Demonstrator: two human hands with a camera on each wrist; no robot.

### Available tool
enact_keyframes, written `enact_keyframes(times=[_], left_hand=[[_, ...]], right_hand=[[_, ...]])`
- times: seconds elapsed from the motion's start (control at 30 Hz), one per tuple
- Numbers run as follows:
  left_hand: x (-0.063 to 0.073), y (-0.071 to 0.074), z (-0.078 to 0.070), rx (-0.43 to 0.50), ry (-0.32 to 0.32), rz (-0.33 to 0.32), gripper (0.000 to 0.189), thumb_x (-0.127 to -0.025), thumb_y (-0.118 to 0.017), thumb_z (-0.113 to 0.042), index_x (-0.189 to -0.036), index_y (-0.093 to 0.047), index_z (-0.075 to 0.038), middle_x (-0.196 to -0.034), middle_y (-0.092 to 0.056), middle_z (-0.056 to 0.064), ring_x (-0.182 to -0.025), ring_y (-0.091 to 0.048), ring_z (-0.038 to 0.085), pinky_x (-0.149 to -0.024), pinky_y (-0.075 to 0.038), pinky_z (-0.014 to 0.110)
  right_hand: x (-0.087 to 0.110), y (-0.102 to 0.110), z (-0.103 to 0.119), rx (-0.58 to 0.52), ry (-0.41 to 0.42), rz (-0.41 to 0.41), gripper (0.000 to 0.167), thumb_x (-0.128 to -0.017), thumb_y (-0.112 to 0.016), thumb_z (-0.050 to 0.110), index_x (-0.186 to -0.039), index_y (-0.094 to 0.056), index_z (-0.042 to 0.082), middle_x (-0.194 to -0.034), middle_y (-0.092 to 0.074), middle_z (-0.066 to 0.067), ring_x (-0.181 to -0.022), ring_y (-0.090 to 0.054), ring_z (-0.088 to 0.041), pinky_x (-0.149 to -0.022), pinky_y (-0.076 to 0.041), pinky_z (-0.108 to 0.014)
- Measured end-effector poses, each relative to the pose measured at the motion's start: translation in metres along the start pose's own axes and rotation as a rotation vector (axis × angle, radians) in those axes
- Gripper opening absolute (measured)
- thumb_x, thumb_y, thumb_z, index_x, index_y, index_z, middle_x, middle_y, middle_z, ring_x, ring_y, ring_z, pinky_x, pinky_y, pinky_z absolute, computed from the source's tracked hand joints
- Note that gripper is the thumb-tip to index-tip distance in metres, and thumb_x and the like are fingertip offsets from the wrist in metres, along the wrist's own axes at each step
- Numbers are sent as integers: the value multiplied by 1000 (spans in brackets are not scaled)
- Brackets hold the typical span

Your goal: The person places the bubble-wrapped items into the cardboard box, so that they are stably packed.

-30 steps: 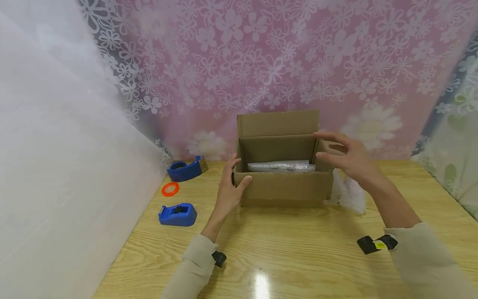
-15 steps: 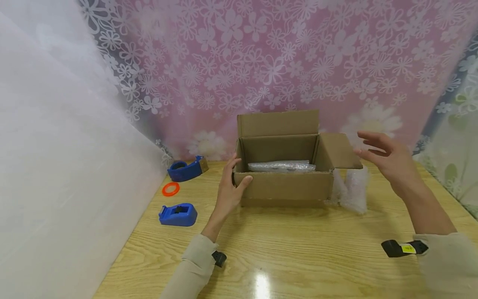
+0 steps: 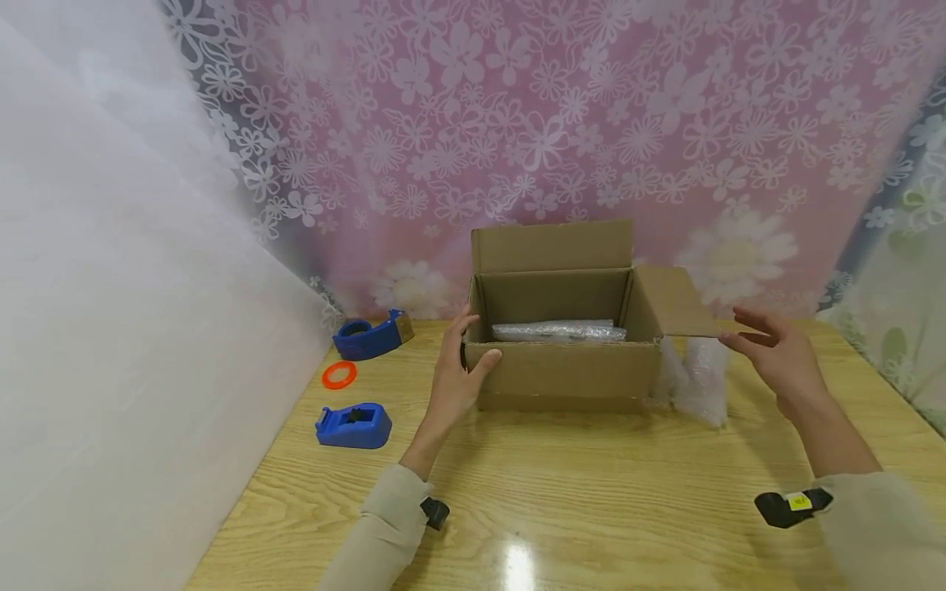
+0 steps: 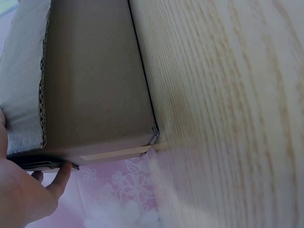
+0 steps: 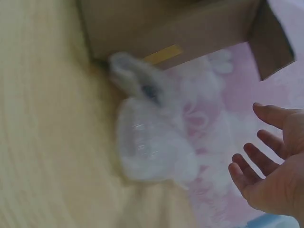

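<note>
An uncovered cardboard box (image 3: 569,382) sits on the table, its back flap (image 3: 554,248) upright and its right flap (image 3: 672,300) spread outward. Inside lies a flat bubble-wrapped packet (image 3: 557,331). My left hand (image 3: 454,377) grips the box's left front corner, thumb on the front flap (image 4: 23,85) and fingers at the left side. Just off the right flap's outer end, my right hand (image 3: 779,361) hovers with relaxed, spread fingers and holds nothing; the right wrist view shows a gap between it and the flap. Bubble-wrapped material (image 5: 154,137) rests against the box's right side, its contents mostly hidden.
On the table's left side are a blue tape gun (image 3: 369,336), an orange ring (image 3: 339,375) and a blue tape dispenser (image 3: 355,425). A pink floral curtain (image 3: 547,123) hangs behind the box; a white sheet (image 3: 133,287) borders the left.
My right hand has moved from the box's right rim outward to the right, then lower. The right flap now juts outward in full view. My left hand keeps its place on the box.
</note>
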State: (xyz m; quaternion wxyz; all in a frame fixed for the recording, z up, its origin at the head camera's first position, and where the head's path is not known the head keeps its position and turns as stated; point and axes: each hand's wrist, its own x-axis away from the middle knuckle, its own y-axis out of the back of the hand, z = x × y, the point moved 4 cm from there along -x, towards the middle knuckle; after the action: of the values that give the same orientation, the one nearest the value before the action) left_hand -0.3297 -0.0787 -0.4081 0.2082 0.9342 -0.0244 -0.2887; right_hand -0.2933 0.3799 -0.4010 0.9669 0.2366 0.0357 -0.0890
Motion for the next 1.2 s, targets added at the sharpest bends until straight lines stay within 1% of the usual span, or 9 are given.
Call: enact_keyframes(times=[0.07,0.17,0.27,0.33,0.57,0.73,0.87,1.03,1.2], left_hand=[[0,0,-1,-1,5,0,64,-102,-70,-30,-158,-39,-24,-171,-23,-13,-157,-23,17,-126,-28,54],[0,0,-1,-2,6,0,64,-102,-70,-29,-158,-39,-25,-171,-23,-14,-157,-23,17,-125,-29,55],[-1,-1,0,-3,7,2,64,-102,-70,-29,-159,-39,-26,-171,-22,-15,-157,-23,17,-125,-29,56],[0,-1,-1,-2,8,4,65,-102,-70,-29,-159,-38,-26,-171,-22,-15,-157,-22,17,-125,-29,56],[1,-1,0,-1,-12,-3,64,-102,-69,-35,-158,-39,-26,-171,-23,-12,-157,-23,19,-124,-29,58],[0,-1,1,0,-6,-4,65,-102,-69,-37,-158,-38,-28,-171,-22,-12,-157,-24,20,-124,-30,59],[-1,-1,2,-3,3,0,65,-102,-69,-36,-159,-38,-29,-171,-22,-13,-157,-23,19,-124,-30,58],[-2,-1,3,-2,-8,-1,66,-102,-69,-34,-159,-39,-21,-171,-22,-11,-158,-23,20,-125,-29,58],[1,-2,2,5,0,-4,65,-102,-70,-33,-159,-39,-23,-171,-23,-11,-158,-23,21,-124,-29,59]], right_hand=[[1,-5,-9,8,-34,13,79,-103,-60,52,-167,-25,22,-170,-22,-21,-145,-30,-48,-114,-34,-70],[2,-11,-20,3,-75,36,85,-104,-60,51,-167,-21,11,-168,-16,-30,-144,-27,-55,-112,-35,-70],[3,-17,-29,-4,-112,54,88,-105,-59,47,-165,-16,0,-165,-10,-38,-144,-22,-62,-110,-34,-75],[3,-22,-34,-3,-130,63,88,-106,-58,45,-164,-14,-3,-164,-7,-41,-143,-19,-66,-108,-33,-78],[4,-35,-45,29,-147,90,87,-107,-58,41,-163,-11,-7,-160,-7,-47,-141,-22,-68,-107,-36,-76],[2,-40,-48,102,-144,48,88,-106,-59,42,-162,-13,-9,-156,-14,-49,-137,-28,-68,-103,-41,-74],[-2,-44,-48,162,-127,15,87,-106,-60,40,-160,-16,-12,-153,-20,-50,-136,-31,-67,-103,-42,-73],[-5,-47,-48,235,-109,23,90,-106,-59,42,-159,-13,-13,-152,-23,-50,-136,-30,-67,-105,-40,-74],[-3,-46,-51,234,-131,2,89,-104,-63,37,-160,-15,-12,-152,-26,-49,-135,-33,-66,-103,-42,-73]])
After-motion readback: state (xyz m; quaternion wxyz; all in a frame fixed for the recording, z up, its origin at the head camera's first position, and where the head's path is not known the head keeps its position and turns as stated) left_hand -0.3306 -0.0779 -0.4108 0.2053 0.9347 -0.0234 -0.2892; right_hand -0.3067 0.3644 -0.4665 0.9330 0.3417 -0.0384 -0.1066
